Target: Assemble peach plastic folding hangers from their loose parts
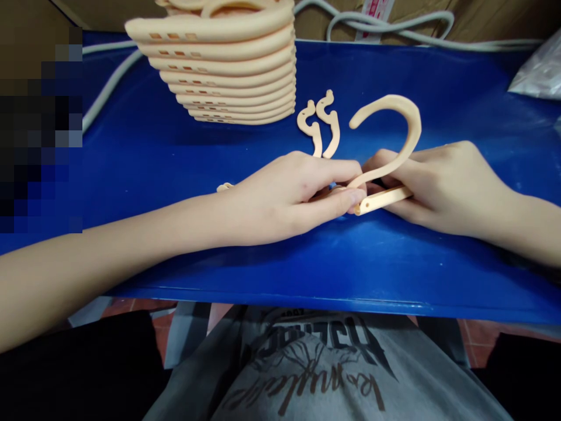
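Observation:
My left hand [298,199] is closed, its thumb and fingers pinching the base of a cream plastic hanger hook [414,126]. The hook curves up and opens to the left. Facing it from the right, my right hand [451,184] is closed around a straight cream hanger arm [385,199] with a small hole near its end. That end touches or nearly touches my left thumb; the fingers hide the joint between the two pieces. Just beyond the hands lie two small curvy cream pieces [329,126], partly covered by my left hand. Another cream piece [225,187] peeks out behind my left wrist.
A tall stack of cream plastic hanger parts [236,64] stands at the back left on the blue table [307,275]. White cables [394,26] run along the back edge beside cardboard. A clear plastic bag [539,73] lies at the far right.

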A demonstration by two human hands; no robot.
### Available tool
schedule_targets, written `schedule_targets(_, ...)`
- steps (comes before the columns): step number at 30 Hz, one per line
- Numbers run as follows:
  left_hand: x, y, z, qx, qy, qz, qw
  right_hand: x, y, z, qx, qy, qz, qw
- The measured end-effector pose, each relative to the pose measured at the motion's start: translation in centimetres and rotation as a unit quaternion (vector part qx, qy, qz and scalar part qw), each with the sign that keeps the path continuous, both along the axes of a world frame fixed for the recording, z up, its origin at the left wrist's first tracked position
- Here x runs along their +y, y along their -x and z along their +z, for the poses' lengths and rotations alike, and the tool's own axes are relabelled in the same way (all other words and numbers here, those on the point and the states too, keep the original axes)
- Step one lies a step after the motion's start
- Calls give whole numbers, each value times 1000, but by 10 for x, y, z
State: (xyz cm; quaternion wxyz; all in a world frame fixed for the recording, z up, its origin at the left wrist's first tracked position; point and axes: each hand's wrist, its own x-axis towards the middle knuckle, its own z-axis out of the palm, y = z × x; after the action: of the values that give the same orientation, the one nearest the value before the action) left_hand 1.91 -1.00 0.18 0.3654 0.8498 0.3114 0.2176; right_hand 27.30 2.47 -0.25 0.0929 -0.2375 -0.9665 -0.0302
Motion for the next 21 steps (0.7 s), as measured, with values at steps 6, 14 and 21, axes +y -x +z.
schedule_targets(6,0,0,0,4,-5,-2,1000,1,0,-2,26,-35,36,998)
schedule_targets(14,1,0,0,0,-6,0,1000,1,0,0,21,-30,25,999)
schedule_targets(21,1,0,0,-7,3,6,1000,1,-2,-2,22,-8,1,1000)
